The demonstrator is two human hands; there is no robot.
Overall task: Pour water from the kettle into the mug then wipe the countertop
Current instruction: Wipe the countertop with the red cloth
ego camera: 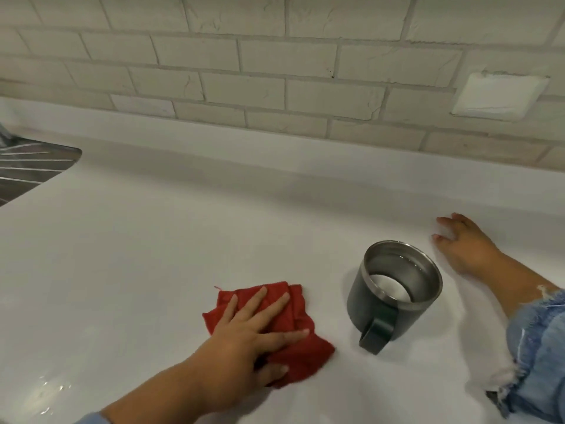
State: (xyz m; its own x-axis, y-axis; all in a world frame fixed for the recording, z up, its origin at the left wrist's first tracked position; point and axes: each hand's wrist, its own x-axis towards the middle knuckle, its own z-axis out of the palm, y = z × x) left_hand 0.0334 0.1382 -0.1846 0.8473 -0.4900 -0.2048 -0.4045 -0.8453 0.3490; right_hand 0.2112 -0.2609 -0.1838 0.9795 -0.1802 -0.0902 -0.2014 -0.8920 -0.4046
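Note:
A red cloth lies crumpled on the white countertop. My left hand presses flat on it, fingers spread, thumb on its near edge. To the right stands a dark green metal mug with a steel inside, water in it, and its handle toward me. Beyond the mug, my right hand rests palm down on the counter, fingers apart, holding nothing. No kettle is in view.
A steel sink drainer sits at the far left edge. A wet patch glistens on the counter at the near left. A brick-tile wall with a white cover plate runs along the back.

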